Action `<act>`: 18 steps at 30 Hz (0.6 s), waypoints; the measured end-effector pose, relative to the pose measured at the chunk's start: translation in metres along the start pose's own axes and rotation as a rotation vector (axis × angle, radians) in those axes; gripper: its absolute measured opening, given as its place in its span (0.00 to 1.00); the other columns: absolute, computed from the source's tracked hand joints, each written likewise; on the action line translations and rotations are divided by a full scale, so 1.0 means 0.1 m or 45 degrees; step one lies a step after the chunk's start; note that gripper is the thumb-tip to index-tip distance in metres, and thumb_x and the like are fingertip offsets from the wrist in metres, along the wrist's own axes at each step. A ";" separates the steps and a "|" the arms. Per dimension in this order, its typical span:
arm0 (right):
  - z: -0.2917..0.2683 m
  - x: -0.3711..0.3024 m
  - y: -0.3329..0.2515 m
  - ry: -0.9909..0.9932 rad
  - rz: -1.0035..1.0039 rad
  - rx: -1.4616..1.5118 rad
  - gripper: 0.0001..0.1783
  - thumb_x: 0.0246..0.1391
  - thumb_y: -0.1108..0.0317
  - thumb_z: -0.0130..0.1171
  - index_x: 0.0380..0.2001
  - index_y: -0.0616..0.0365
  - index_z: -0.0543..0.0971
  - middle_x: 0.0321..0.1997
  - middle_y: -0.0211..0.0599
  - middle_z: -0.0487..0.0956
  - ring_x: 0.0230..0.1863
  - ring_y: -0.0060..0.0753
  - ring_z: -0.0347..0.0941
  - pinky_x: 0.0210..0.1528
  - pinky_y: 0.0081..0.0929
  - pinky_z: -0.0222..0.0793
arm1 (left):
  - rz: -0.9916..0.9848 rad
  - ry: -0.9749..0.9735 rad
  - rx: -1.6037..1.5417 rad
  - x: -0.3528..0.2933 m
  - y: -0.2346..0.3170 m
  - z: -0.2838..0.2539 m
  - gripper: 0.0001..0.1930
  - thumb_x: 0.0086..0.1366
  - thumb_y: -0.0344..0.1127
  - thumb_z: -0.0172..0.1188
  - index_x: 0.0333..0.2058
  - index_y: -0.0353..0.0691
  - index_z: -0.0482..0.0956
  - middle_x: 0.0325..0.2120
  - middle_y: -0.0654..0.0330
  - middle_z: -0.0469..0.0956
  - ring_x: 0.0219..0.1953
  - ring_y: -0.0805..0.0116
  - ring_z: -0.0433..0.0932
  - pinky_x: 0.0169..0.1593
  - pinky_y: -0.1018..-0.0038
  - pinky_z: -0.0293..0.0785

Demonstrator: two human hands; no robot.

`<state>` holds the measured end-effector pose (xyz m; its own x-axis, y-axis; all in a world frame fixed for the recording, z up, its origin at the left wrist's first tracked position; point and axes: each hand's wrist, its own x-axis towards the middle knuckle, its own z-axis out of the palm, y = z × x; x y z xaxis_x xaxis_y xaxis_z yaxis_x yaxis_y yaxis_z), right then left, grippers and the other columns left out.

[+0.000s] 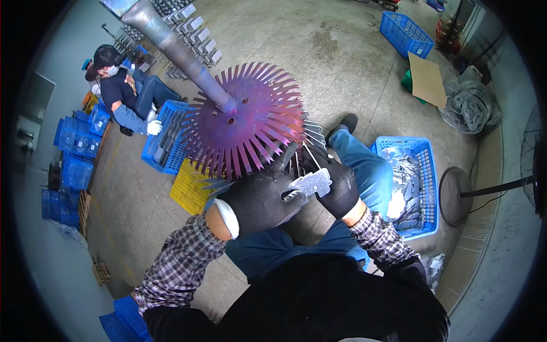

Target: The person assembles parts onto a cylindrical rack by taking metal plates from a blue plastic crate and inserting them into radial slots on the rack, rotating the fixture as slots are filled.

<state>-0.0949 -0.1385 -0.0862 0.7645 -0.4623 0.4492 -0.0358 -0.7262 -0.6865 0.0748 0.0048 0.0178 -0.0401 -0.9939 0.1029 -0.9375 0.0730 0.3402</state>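
A purple, heat-tinted metal disc point(242, 128) with radial slotted fins around its rim sits at the end of a slanting metal pole point(176, 48). Close under its near right edge, my left hand point(256, 199) in a black knit glove is closed on a small grey metal plate point(312, 183) with a stepped edge; its forefinger points up toward the fins. My right hand point(340, 189), also black-gloved, is closed at the right side of that plate. Thin metal strips or wires point(313, 135) show at the disc's right edge, just beyond my fingers. My fingertips are partly hidden there.
Right of my leg stands a blue crate point(431, 188) holding grey metal parts. Another blue crate point(149, 149) with dark parts lies left, by a seated person point(128, 85). A yellow crate point(188, 191) is under the disc. A fan point(501, 185) stands at the right.
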 end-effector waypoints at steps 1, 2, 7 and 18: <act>-0.02 -0.01 0.01 -0.015 -0.002 -0.006 0.37 0.50 0.73 0.64 0.67 0.57 0.77 0.63 0.48 0.82 0.50 0.52 0.84 0.49 0.39 0.78 | -0.007 0.009 -0.011 0.01 0.02 0.00 0.21 0.69 0.47 0.62 0.41 0.29 0.86 0.74 0.33 0.59 0.68 0.30 0.70 0.68 0.52 0.71; -0.02 -0.01 0.01 -0.014 0.005 0.000 0.37 0.49 0.74 0.64 0.67 0.57 0.77 0.64 0.49 0.82 0.51 0.53 0.84 0.50 0.39 0.78 | -0.027 -0.016 -0.011 0.02 0.04 -0.01 0.20 0.68 0.45 0.63 0.44 0.30 0.85 0.74 0.33 0.60 0.69 0.31 0.70 0.69 0.52 0.71; -0.02 -0.01 0.03 0.004 -0.029 0.013 0.38 0.48 0.73 0.65 0.67 0.57 0.77 0.64 0.49 0.82 0.51 0.52 0.84 0.50 0.38 0.78 | -0.091 -0.079 0.006 0.05 0.10 -0.06 0.21 0.65 0.42 0.65 0.50 0.30 0.84 0.72 0.34 0.63 0.68 0.33 0.70 0.69 0.52 0.70; -0.06 0.03 -0.01 0.012 -0.108 0.049 0.39 0.44 0.75 0.64 0.66 0.60 0.78 0.63 0.51 0.83 0.56 0.56 0.83 0.57 0.41 0.77 | -0.067 0.002 0.061 0.04 0.04 0.11 0.21 0.68 0.47 0.60 0.40 0.30 0.87 0.68 0.28 0.67 0.59 0.33 0.78 0.66 0.52 0.72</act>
<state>-0.0959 -0.1423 -0.0806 0.7577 -0.4047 0.5119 0.0536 -0.7432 -0.6669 0.0674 0.0003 0.0095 0.0106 -0.9961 0.0876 -0.9539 0.0162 0.2998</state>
